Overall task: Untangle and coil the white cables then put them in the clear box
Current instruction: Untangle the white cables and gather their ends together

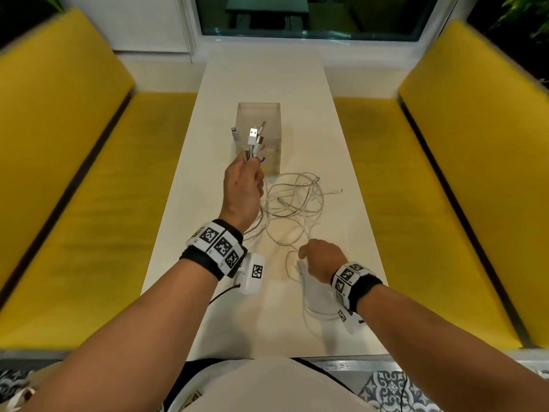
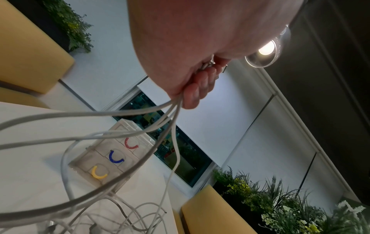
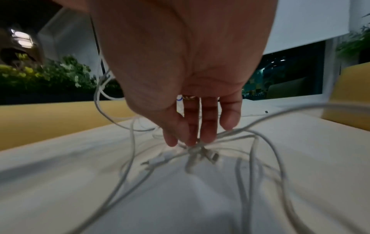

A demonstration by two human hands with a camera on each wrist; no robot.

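Left hand grips plug ends of limp, light white cables; right hand, fingers extended, touches their tangled far ends; judge best held near plugs.

The white cables are lying in a loose, knotted tangle on the table, just in front of the clear box, with loops trailing toward the near edge. Several plug ends are standing up in a bunch above the heap, strands hanging down into it. The clear box is standing upright, showing red, blue and yellow curved marks on its near wall.
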